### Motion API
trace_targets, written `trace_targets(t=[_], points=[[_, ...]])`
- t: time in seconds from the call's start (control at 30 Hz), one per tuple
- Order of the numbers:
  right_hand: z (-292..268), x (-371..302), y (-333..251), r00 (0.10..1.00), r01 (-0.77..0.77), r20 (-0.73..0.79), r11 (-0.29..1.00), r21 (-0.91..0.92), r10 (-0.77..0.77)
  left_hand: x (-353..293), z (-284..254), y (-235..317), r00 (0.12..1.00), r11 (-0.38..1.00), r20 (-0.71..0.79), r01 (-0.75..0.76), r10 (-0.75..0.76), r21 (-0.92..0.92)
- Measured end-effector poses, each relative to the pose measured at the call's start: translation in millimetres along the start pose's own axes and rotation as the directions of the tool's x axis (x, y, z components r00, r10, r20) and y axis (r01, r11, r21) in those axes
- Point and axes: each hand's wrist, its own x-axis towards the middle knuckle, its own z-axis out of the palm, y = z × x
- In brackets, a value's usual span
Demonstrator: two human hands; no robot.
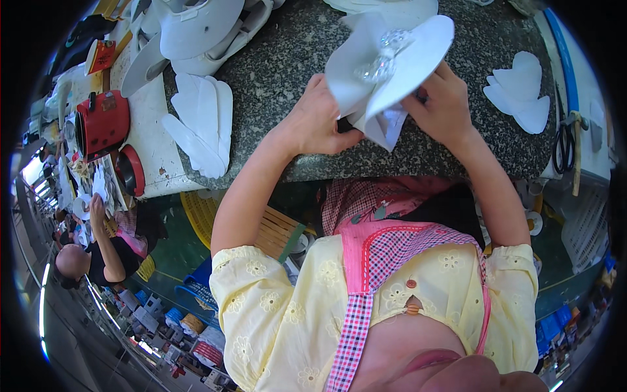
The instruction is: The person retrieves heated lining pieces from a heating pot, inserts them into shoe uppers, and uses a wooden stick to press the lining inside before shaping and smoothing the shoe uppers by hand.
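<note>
Above the near edge of the dark speckled tabletop [281, 140], a white curved sheet piece [421, 55], which looks like a shoe upper, is held up between both hands. A clear, glittering ornament [379, 66] sits on its middle. My left hand [320, 121] is closed on the piece's lower left side, thumb toward the middle. On the right side, my right hand [444, 108] grips it from beneath, with some fingers hidden behind the white flap. A pointed white part [386, 127] hangs down between the hands.
White flat pieces lie fanned out at the left [202, 124], with larger curved white pieces [196, 32] heaped behind them. More white pieces [520, 91] lie at the right. A red box [104, 124] stands on the left table. Another person [108, 255] works farther left.
</note>
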Motion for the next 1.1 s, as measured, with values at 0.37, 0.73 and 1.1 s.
trace_targets(t=[0.37, 0.73, 1.1], points=[[1, -4, 26, 0.969, -0.239, 0.113, 0.951, 0.195, 0.220, 15, -11, 14, 0.996, 0.988, 0.087, -0.046, 0.034, 0.145], [-4, 3, 38, 1.000, -0.025, -0.009, 0.905, -0.424, 0.023, 21, -13, 15, 0.986, 0.990, 0.148, 0.064, -0.083, 0.129], [-16, -10, 11, 0.774, 0.461, 0.442, 0.882, 0.099, -0.455, -27, -15, 38, 0.880, 0.986, -0.472, 0.122, -0.055, 0.113]])
